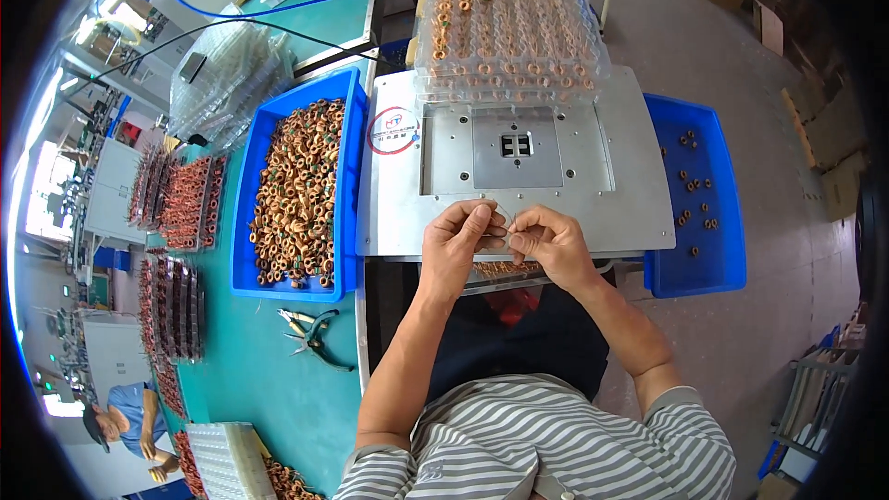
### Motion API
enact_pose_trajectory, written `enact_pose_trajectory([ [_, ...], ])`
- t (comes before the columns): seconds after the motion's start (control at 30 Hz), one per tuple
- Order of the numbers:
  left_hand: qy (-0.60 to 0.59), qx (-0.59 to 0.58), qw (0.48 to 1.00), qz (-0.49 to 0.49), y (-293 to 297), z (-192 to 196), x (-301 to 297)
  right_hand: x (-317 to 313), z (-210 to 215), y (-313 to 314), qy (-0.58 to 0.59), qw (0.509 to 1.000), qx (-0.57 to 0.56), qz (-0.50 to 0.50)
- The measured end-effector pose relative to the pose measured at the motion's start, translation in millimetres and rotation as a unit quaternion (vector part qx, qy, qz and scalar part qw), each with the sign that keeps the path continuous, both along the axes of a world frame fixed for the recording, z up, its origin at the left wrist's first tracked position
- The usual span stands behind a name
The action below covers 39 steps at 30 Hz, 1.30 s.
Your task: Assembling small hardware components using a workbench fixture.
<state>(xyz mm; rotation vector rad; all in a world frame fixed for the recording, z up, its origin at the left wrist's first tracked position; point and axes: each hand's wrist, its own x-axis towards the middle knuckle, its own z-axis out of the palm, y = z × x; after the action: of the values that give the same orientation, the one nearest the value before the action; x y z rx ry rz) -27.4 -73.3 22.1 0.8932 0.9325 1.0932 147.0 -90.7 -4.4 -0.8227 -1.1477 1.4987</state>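
1. A small copper-wound coil [507,239] sits pinched between the fingertips of both hands, at the near edge of the grey metal fixture plate [398,213]. It is mostly hidden by the fingers, so only a sliver of it and a thin wire arc above it show.
2. The left hand [456,243] curls its thumb and forefinger onto the coil from the left side; the other fingers are folded in toward the palm.
3. The right hand [554,245] meets it from the right, thumb and forefinger closed on the same coil, with the knuckles turned upward. The two hands' fingertips touch or nearly touch around the coil.
4. Just below the hands, under the plate's edge, a shallow tray of more coils [505,268] shows partly.
5. At the plate's middle lies a square inset with a small slotted opening [516,145], well apart from the hands.
6. At the plate's far edge rest clear plastic trays [509,32] with coils in rows.
7. Left of the plate, a blue bin [350,176] is heaped with copper coils; right of it, another blue bin [718,250] holds a scattered few.
8. On the green bench [259,361], near the left bin, lie pliers [313,333].
9. Farther left stand racks of coils [185,204], and another person [125,421] sits at the lower left.
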Motion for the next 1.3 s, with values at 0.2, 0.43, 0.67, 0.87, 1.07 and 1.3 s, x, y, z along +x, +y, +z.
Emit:
enact_pose_trajectory([
  [0.2, 0.080, 0.069, 0.992, -0.076, -1.7, 0.2, 14.6, 17.8, -7.8, -6.4, -0.049, 0.997, 0.047, -0.023],
  [0.43, 0.130, 0.012, 0.984, -0.121, 2.6, 8.5, 39.4, 48.2, -4.7, -13.9, -0.088, 0.995, 0.051, -0.014],
  [0.67, 0.062, -0.079, 0.986, -0.130, 9.2, 15.0, 67.5, 72.0, 4.2, -17.3, -0.120, 0.984, 0.097, -0.084],
  [0.87, 0.065, -0.022, 0.988, -0.141, 18.9, 5.9, 79.1, 75.2, 0.8, -17.0, -0.072, 0.991, 0.041, -0.109],
  [1.07, 0.082, 0.106, 0.990, -0.049, 83.3, 14.2, 32.4, 77.9, 24.8, 15.9, -0.186, 0.965, 0.064, -0.173],
  [1.3, 0.171, 0.228, 0.955, 0.081, 153.5, -27.4, -14.3, 57.4, 44.8, 106.5, -0.385, 0.908, 0.085, -0.144],
])
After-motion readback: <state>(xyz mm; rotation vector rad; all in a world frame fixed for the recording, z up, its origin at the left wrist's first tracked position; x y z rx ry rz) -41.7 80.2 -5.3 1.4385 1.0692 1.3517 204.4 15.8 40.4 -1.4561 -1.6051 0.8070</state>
